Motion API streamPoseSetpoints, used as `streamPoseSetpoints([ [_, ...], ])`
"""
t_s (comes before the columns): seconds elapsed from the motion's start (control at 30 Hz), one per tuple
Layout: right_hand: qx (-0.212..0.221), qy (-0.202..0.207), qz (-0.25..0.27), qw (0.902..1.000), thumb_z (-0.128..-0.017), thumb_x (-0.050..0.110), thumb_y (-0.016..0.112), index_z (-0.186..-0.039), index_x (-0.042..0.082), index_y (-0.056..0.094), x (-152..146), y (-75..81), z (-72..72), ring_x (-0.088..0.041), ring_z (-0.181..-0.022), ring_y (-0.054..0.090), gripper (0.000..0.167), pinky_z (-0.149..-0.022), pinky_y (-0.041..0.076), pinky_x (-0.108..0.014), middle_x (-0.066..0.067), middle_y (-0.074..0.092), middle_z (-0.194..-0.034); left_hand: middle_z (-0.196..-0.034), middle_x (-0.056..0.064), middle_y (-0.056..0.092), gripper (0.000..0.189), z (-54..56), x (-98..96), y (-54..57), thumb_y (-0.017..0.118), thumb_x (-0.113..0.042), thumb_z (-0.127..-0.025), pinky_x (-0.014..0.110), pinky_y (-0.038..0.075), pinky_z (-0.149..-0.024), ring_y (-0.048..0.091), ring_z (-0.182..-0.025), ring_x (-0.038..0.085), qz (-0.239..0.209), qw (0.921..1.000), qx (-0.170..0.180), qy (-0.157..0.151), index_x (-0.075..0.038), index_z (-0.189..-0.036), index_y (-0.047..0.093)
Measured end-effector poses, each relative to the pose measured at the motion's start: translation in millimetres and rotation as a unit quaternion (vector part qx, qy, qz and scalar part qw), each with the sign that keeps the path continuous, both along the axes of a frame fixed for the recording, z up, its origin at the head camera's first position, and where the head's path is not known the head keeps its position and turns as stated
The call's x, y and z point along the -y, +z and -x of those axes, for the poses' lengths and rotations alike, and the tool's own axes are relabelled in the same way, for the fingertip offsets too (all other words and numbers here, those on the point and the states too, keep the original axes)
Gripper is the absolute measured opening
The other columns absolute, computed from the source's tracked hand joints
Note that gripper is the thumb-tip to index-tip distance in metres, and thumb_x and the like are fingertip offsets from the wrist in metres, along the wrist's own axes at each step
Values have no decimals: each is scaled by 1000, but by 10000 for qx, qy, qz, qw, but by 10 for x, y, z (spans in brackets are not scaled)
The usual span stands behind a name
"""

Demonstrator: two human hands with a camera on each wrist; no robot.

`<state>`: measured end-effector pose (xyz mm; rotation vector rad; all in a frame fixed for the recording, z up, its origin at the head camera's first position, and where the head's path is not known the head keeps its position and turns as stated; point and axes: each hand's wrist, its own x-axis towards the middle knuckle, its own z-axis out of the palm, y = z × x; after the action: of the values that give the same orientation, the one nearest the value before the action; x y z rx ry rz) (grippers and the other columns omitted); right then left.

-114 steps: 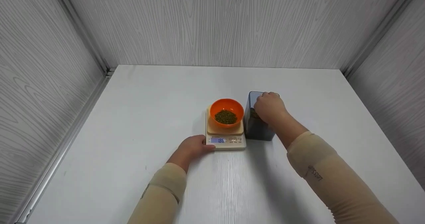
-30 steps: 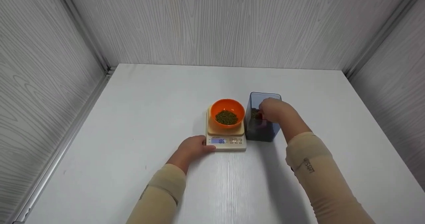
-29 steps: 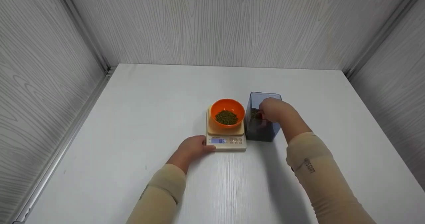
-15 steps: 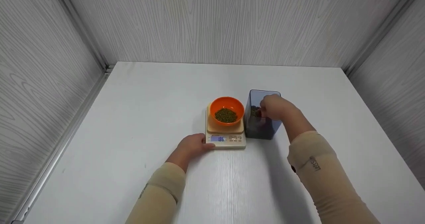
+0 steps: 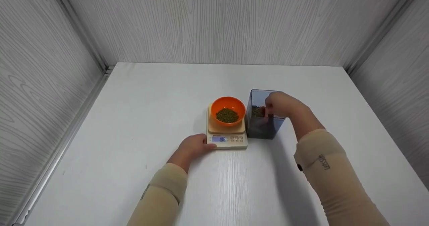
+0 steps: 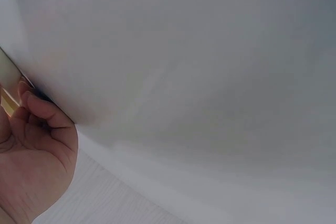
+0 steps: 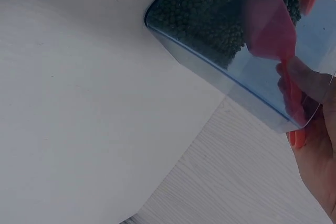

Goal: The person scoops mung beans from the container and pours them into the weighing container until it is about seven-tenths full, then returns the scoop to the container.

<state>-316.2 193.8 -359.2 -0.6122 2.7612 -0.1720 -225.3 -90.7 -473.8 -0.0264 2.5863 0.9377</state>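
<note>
My right hand [image 5: 285,105] reaches into a clear bluish bin [image 5: 261,128] and grips the handle of a red scoop [image 7: 270,27]. The scoop's bowl lies against the small green beans [image 7: 199,11] in the bin, seen through its wall in the right wrist view. Left of the bin is a cream kitchen scale [image 5: 236,145], bearing an orange bowl [image 5: 218,106] with a heap of green beans [image 5: 227,116]. My left hand [image 5: 191,148] holds the scale's near left corner, thumb along the front edge and fingers at its side. Lit digits on the display look like 186.
Scale and bin stand side by side on a white table [image 5: 161,95]. Grey wood-grain panels [image 5: 214,24] rise behind it and at both sides. In the left wrist view, mostly white surface shows beside the hand.
Over the last second my right hand shifts slightly right within the bin; earlier it was over the bin's far part. The left hand, bowl and display reading stay the same.
</note>
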Motion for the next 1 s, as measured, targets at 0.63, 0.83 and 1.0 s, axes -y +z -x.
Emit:
streamPoseSetpoints([
  [0.63, -779, 204, 908, 9926, -83, 7, 65, -91, 1, 68, -310, 1, -81, -22, -79, 52, 11, -72, 48, -39, -10, 57, -84, -87, 0, 58, 36, -12, 0, 7, 63, -49, -79, 38, 41, -87, 49, -83, 20, 143, 9998, -114, -114, -17, -97, 60],
  [0.83, -790, 102, 1270, 9887, -83, 7, 65, -92, 2, 68, -401, -19, -126, -22, -79, 51, 11, -72, 47, -39, -9, 57, -85, -90, 0, 58, 37, -1, -3, 9, 62, -50, -80, 39, 40, -89, 50, -85, 20, 164, 9997, -108, -154, -17, -98, 60],
  [1.0, -751, 92, 1535, 9852, -84, 8, 65, -93, 2, 68, -466, -16, -165, -23, -82, 51, 12, -72, 45, -39, -9, 56, -88, -92, 0, 59, 39, 15, 2, -11, 63, -49, -80, 39, 40, -91, 50, -87, 20, 204, 9997, -43, -123, -17, -101, 61],
])
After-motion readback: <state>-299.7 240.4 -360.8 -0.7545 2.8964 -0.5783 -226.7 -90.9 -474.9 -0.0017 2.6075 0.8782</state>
